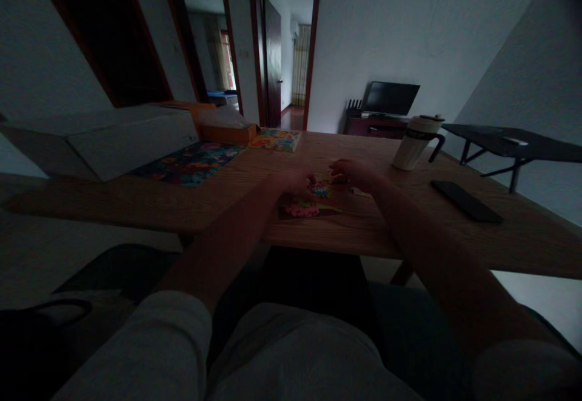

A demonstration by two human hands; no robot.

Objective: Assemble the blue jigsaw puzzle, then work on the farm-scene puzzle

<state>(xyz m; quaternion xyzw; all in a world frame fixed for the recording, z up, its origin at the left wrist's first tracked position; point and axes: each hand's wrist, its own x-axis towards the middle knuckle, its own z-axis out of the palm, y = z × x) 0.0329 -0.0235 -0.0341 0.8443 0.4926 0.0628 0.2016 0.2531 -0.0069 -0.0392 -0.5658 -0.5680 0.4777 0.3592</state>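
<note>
On the wooden table before me lies a small colourful picture sheet (321, 191), with a pink patch at its near left corner; it looks like a jigsaw puzzle, but the dim light hides piece edges. My left hand (295, 181) rests at its left side, fingers bent, with a gap between thumb and forefinger and nothing visible in it. Over the far right part reaches my right hand (349, 171), its fingers curled down and close together; whatever they pinch is too small and dark to make out. A small pale piece (360, 192) lies beside my right wrist.
A large white box (131, 137) stands on the table's left, by a dark floral sheet (191, 161). Behind are an orange box (227, 131) and another colourful sheet (277, 140). At right are a white handled tumbler (413, 143), a dark phone-like slab (466, 201) and a black folding table (513, 140).
</note>
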